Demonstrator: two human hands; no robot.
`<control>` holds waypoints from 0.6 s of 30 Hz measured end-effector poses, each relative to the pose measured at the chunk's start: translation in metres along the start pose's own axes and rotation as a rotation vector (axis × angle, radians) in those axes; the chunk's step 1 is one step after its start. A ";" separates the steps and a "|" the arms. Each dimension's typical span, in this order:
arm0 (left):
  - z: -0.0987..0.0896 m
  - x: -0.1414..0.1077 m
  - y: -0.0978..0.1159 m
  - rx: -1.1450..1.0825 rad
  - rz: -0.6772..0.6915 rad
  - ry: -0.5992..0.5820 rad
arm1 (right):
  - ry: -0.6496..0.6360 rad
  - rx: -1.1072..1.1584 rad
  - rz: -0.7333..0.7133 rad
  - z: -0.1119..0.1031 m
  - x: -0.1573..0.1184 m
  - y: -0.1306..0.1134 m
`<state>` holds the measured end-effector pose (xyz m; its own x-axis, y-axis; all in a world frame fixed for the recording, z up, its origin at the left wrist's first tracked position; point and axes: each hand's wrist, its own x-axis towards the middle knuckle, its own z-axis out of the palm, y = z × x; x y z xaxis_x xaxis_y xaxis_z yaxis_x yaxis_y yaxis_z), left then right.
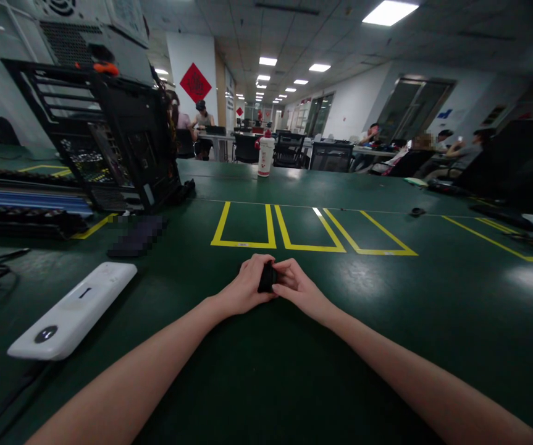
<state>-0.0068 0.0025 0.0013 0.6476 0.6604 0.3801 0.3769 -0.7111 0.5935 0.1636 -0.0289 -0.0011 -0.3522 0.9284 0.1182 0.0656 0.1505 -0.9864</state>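
Both my hands meet at the middle of the dark green table [386,296], resting on its surface. My left hand [246,285] and my right hand [296,287] together grip a small black object [267,278], held between the fingers of both. Most of the object is hidden by my fingers, so its shape is unclear. Just beyond my hands lie yellow tape rectangles [245,225] marked on the table.
A white elongated device [72,309] lies at the left. An open black computer case [109,133] stands at the back left beside stacked rails. A white bottle [265,156] stands far ahead. A small black item [417,212] sits at the right. People sit at distant desks.
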 end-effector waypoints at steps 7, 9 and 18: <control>-0.004 -0.001 0.003 -0.002 -0.008 -0.018 | 0.099 -0.055 -0.018 0.003 0.003 0.002; -0.005 -0.001 0.004 -0.009 -0.007 -0.030 | 0.112 -0.084 -0.023 0.004 0.002 0.003; 0.001 0.000 -0.001 -0.021 -0.009 0.016 | 0.040 0.010 -0.024 0.000 0.002 0.007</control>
<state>-0.0065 0.0024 0.0001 0.6339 0.6704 0.3857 0.3681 -0.7001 0.6119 0.1630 -0.0263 -0.0081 -0.3163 0.9373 0.1465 0.0480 0.1700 -0.9843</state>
